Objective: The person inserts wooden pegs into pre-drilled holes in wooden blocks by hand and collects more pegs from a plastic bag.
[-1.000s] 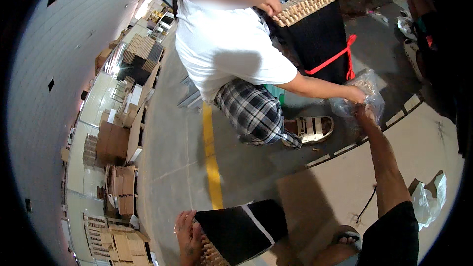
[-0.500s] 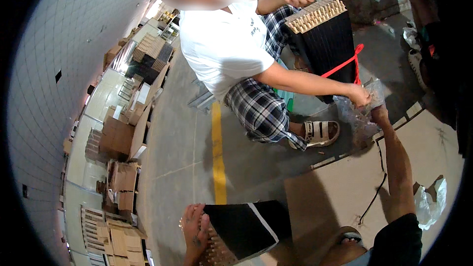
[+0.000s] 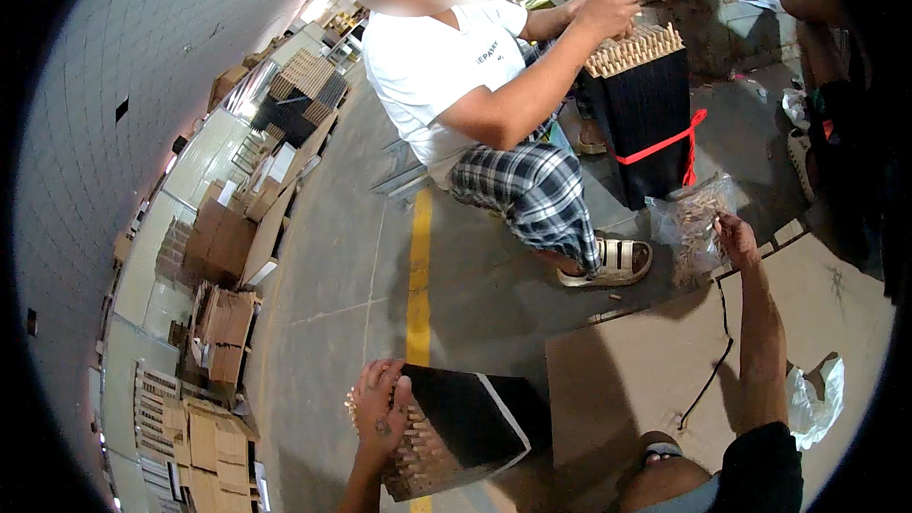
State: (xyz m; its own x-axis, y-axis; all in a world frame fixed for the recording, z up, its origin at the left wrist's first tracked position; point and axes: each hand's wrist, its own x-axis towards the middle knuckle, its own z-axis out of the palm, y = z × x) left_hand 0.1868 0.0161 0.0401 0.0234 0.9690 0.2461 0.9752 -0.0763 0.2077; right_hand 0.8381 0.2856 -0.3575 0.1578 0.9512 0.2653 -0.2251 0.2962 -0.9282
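At the lower middle, a black bundle (image 3: 465,413) of boards with a white strap lies tilted, rows of wooden dowels (image 3: 418,446) sticking out of its end. My left hand (image 3: 382,408) grips the upper corner of that end, its fingers bent over the edge among the dowels. My right hand (image 3: 738,242) reaches far to the right, its fingers closed at the edge of a clear plastic bag (image 3: 698,214) of loose wooden dowels. What lies between those fingertips is too small to tell.
Across from me, a person in a white shirt (image 3: 446,66) has both hands by a second black bundle (image 3: 641,114) with dowels and a red strap. Cardboard (image 3: 608,370) covers the floor at right, with a black cord (image 3: 719,351) and a crumpled white bag (image 3: 815,404).
The other person's hand has left the plastic bag and gone up to the dowels of the second bundle. My right hand stays by the bag; my left remains on the near bundle.
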